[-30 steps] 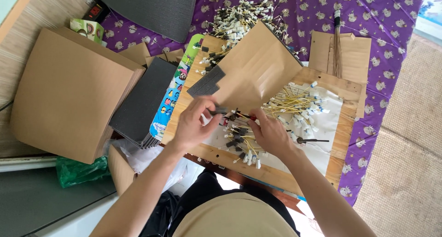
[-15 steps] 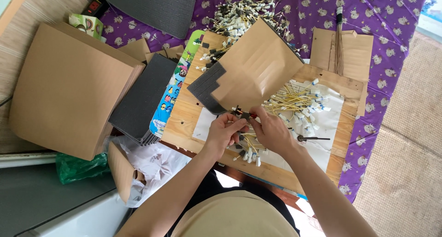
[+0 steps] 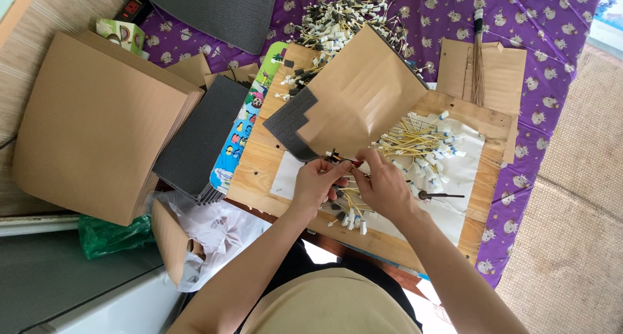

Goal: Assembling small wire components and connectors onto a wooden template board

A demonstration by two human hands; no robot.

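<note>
a: left hand (image 3: pixel 316 182) and right hand (image 3: pixel 383 186) close together over the wooden board (image 3: pixel 259 172), fingertips nearly meeting. both pinched shut on one small wire piece (image 3: pixel 342 159), dark at one end, reddish toward the other.

b: lying which way?

a: long axis roughly left to right, running from left fingertips across to right fingertips, just past the near edge of the tan cardboard sheet (image 3: pixel 363 94). sits straight ahead of both hands, at the fingertips. neither hand clearly nearer; held between the two.

b: and the loose stock?

a: bundle of yellow wires with white plugs (image 3: pixel 422 146) just to the right and a bit further out, on the white sheet (image 3: pixel 467 172). closer to the right hand. more short pieces (image 3: pixel 350 207) under and between the wrists. big heap of wired connectors (image 3: pixel 344 23) well beyond, at the far edge of the board.

b: under the cardboard?

a: dark foam, step-cut (image 3: pixel 292 123), poking out on the left side. can't tell how much is hidden.

b: surface, room?

a: board resting on a purple patterned cloth (image 3: pixel 551 68). stack of brown cardboard (image 3: pixel 97 120) and a stack of grey foam sheets (image 3: pixel 198 139) off to the left, a colourful printed strip (image 3: pixel 243 133) alongside. green bag (image 3: pixel 107 233) lower left, woven mat (image 3: pixel 577 243) to the right. seen from above, seated at the near edge.
</note>
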